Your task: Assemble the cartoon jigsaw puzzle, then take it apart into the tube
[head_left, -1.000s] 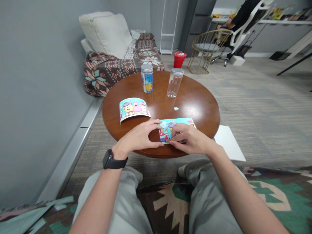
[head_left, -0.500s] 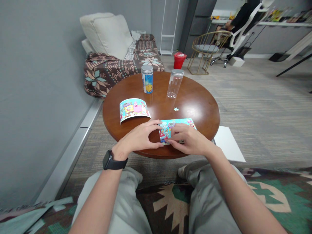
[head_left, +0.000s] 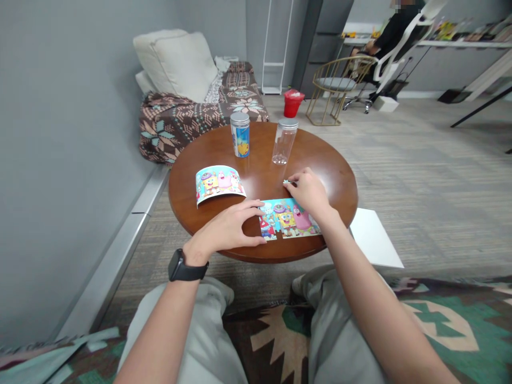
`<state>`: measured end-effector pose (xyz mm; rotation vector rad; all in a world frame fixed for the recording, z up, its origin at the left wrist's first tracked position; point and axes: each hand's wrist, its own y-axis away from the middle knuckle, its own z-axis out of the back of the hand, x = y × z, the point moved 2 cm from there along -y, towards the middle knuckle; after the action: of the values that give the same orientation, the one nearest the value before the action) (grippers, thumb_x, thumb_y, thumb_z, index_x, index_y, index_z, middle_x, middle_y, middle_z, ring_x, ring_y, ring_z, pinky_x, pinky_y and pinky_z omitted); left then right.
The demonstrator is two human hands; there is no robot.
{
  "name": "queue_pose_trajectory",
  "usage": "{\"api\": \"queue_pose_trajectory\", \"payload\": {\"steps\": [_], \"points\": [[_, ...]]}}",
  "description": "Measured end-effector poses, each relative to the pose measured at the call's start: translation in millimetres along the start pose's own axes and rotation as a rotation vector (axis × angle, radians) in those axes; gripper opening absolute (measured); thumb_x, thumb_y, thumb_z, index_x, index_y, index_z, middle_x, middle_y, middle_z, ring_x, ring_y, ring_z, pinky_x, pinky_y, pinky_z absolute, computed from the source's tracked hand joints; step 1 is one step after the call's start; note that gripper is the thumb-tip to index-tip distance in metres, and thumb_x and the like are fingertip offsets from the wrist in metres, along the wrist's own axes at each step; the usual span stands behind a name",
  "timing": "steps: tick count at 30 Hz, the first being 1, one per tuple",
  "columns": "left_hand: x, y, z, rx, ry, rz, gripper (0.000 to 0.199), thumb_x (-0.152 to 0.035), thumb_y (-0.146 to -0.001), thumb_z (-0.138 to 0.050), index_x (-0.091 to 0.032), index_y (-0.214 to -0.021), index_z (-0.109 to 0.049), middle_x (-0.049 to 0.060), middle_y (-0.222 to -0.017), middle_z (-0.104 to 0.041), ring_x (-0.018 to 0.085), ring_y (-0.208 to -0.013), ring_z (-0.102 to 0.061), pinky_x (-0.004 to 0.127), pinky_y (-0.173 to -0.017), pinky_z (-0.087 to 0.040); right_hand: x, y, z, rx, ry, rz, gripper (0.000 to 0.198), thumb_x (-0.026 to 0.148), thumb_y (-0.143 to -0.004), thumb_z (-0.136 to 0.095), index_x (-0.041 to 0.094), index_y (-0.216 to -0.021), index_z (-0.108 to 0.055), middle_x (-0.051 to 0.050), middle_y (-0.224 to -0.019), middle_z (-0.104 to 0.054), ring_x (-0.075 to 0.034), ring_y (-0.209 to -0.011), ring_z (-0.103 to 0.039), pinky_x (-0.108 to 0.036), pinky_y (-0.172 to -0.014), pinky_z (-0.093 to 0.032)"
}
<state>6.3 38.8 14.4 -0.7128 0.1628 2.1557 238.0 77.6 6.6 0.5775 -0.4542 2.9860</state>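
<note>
The loose puzzle piece (head_left: 285, 182) lies at the centre of the frame, and my right hand (head_left: 307, 190) has thumb and forefinger at its edge; I can't tell whether they grip it. Just below is the puzzle (head_left: 288, 220), a gap in its lower edge. My left hand (head_left: 236, 224), thumb and fingers spread and clasping nothing, is at the puzzle's left edge. Left of centre on the bench (head_left: 260, 184) stands a curved picture card (head_left: 221, 182); farther up are a blue-labelled jar (head_left: 241, 140) and a clear jar (head_left: 283, 145).
</note>
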Motion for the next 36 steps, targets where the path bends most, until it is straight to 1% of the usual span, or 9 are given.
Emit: {"api": "queue_pose_trajectory", "payload": {"steps": [4,6,10,16,20,26,30,34,36], "points": [[-1,0,-1,-0.005,-0.033,-0.023,0.052,-0.047,-0.079,-0.072,-0.020,-0.122,-0.060,0.010,-0.145,-0.051,0.027,-0.130,-0.052,0.041,-0.113,-0.041,-5,-2,-6,-0.021,-0.042,0.042,0.017,0.025,-0.088,-0.059,0.015,-0.092,-0.072,-0.012,-0.101,-0.062,-0.025,-0.094,-0.061,-0.039,-0.088,-0.048],[-5,0,-1,-0.039,-0.079,-0.055,0.052,-0.045,-0.080,-0.070,-0.019,-0.123,-0.058,0.011,-0.144,-0.050,0.027,-0.128,-0.053,0.042,-0.110,-0.043,-7,-3,-8,-0.047,-0.062,0.069,0.017,0.023,-0.086,-0.059,0.014,-0.091,-0.072,-0.012,-0.099,-0.064,-0.024,-0.092,-0.061,-0.038,-0.088,-0.049],[-16,1,-2,-0.116,-0.285,-0.149,0.053,-0.045,-0.082,-0.064,-0.015,-0.125,-0.054,0.018,-0.140,-0.050,0.034,-0.129,-0.049,0.049,-0.107,-0.042,-8,-2,-9,-0.010,-0.075,0.090,0.018,0.019,-0.084,-0.056,0.014,-0.093,-0.072,-0.011,-0.100,-0.067,-0.023,-0.093,-0.062,-0.036,-0.088,-0.049],[-24,-2,-6,0.041,-0.531,-0.297,0.055,-0.048,-0.086,-0.055,-0.011,-0.127,-0.052,0.021,-0.135,-0.053,0.035,-0.126,-0.050,0.049,-0.107,-0.038,-3,1,-8,0.111,-0.053,0.073,0.028,0.017,-0.087,-0.050,0.016,-0.106,-0.070,-0.011,-0.103,-0.071,-0.022,-0.095,-0.065,-0.032,-0.087,-0.048],[-26,-9,-7,0.113,-0.596,-0.367,0.059,-0.047,-0.088,-0.051,-0.008,-0.133,-0.048,0.023,-0.139,-0.050,0.036,-0.126,-0.049,0.046,-0.105,-0.038,6,-4,-3,0.191,-0.030,0.011,0.030,0.013,-0.083,-0.053,0.017,-0.104,-0.072,-0.010,-0.104,-0.073,-0.022,-0.098,-0.067,-0.029,-0.086,-0.048],[-29,-12,-9,0.115,-0.650,-0.364,0.060,-0.046,-0.087,-0.051,-0.007,-0.132,-0.048,0.024,-0.136,-0.052,0.036,-0.122,-0.051,0.045,-0.103,-0.038,26,-7,14,0.308,0.029,0.011,0.026,0.013,-0.082,-0.057,0.017,-0.101,-0.075,-0.012,-0.117,-0.070,-0.021,-0.106,-0.065,-0.026,-0.087,-0.047],[-30,-10,-9,0.093,-0.680,-0.323,0.055,-0.046,-0.087,-0.052,-0.008,-0.128,-0.051,0.023,-0.131,-0.054,0.035,-0.116,-0.053,0.045,-0.100,-0.040,35,-4,19,0.314,0.041,0.013,0.024,0.010,-0.081,-0.059,0.018,-0.095,-0.076,-0.011,-0.111,-0.072,-0.021,-0.105,-0.066,-0.024,-0.085,-0.047],[-30,-7,-9,0.059,-0.701,-0.272,0.053,-0.048,-0.087,-0.052,-0.010,-0.124,-0.051,0.021,-0.126,-0.056,0.034,-0.113,-0.054,0.044,-0.097,-0.042,37,-5,15,0.305,0.043,-0.014,0.031,0.015,-0.081,-0.060,0.018,-0.110,-0.072,-0.012,-0.116,-0.071,-0.022,-0.106,-0.067,-0.026,-0.084,-0.049],[-29,-7,-9,0.030,-0.709,-0.244,0.054,-0.050,-0.087,-0.051,-0.010,-0.124,-0.051,0.021,-0.125,-0.056,0.034,-0.113,-0.054,0.043,-0.096,-0.042,37,-7,13,0.309,0.048,-0.034,0.031,0.017,-0.081,-0.061,0.018,-0.111,-0.071,-0.012,-0.115,-0.072,-0.022,-0.106,-0.067,-0.026,-0.083,-0.049]]}}
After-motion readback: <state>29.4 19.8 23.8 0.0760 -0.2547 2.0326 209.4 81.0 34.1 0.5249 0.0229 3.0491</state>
